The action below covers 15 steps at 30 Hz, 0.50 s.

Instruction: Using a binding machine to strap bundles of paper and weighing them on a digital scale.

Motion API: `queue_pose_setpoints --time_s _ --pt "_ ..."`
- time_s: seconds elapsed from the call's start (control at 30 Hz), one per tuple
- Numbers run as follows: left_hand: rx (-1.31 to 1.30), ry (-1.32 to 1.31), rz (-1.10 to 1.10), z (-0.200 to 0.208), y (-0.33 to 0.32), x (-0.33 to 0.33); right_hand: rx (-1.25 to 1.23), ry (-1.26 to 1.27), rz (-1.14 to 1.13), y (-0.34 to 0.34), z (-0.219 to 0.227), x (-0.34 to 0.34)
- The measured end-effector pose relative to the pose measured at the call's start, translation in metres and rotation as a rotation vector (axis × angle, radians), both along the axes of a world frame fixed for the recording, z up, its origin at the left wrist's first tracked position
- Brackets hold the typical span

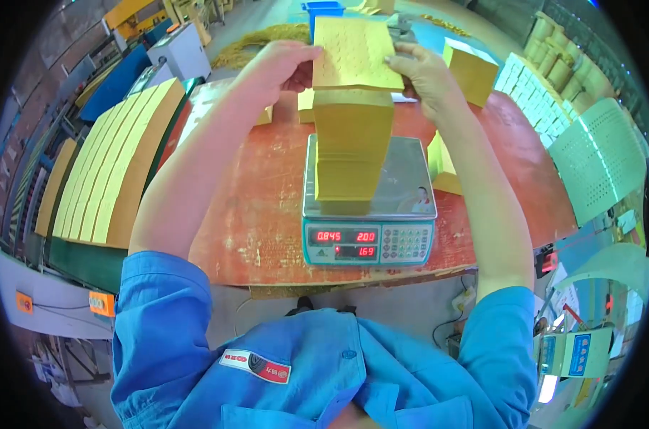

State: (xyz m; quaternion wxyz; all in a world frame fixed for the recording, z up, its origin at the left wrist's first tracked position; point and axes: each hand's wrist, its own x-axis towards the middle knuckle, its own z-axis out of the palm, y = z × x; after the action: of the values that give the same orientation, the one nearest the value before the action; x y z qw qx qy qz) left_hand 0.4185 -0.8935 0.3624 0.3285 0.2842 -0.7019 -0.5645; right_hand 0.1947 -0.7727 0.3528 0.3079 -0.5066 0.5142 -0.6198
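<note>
A tall stack of yellow-brown paper (353,143) stands on the metal pan of a digital weighing scale (371,239) with lit red digits. At its top is a perforated paper sheet (353,53), dotted with rows of small holes; whether it is one sheet or a thin bundle I cannot tell. My left hand (287,66) grips the left edge of this sheet, thumb against it and the other fingers curled. On the opposite edge my right hand (426,77) is closed, its thumb on top and some fingers hidden beneath.
Worn red tabletop (253,243) surrounds the scale. More paper stacks (471,71) stand behind and right of it. A long row of yellow paper blocks (117,164) lies at the left. White-edged bundles (535,89) are piled far right, and a blue bin (323,10) stands beyond the table.
</note>
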Motion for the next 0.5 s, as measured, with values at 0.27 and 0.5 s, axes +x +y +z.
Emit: queue_pose_setpoints --time_s 0.27,0.5 --pt "0.094 -0.159 0.067 -0.037 -0.016 -0.007 0.128 0.096 -0.111 -0.008 -0.026 0.004" --pt "0.078 -0.150 0.095 -0.036 -0.007 -0.006 0.036 0.141 -0.118 -0.009 -0.034 0.003"
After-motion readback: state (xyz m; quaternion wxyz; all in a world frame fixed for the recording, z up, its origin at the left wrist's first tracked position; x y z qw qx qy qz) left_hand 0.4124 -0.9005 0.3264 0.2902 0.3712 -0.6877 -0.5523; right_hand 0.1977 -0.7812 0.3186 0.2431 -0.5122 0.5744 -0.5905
